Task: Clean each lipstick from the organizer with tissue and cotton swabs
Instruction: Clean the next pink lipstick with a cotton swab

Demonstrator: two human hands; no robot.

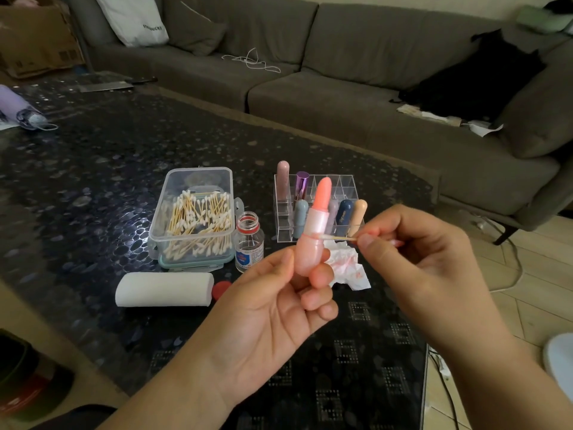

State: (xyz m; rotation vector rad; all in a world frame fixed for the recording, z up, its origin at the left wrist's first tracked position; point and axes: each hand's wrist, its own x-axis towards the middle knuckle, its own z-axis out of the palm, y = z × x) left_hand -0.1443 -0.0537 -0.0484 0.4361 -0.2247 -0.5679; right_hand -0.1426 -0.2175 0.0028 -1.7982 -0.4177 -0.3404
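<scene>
Left hand grips the open pink lipstick; right hand pinches a cotton swab, swabbing its collar; next, work around the seam.

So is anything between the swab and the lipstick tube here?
Nothing visible. The right hand pinches the cotton swab, whose tip already touches the pink lipstick at its ridge; the left hand holds the tube upright.

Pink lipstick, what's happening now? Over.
Left hand grips open pink lipstick. Right hand pinches wooden cotton swab, tip at its collar. Nothing blocking.
</scene>
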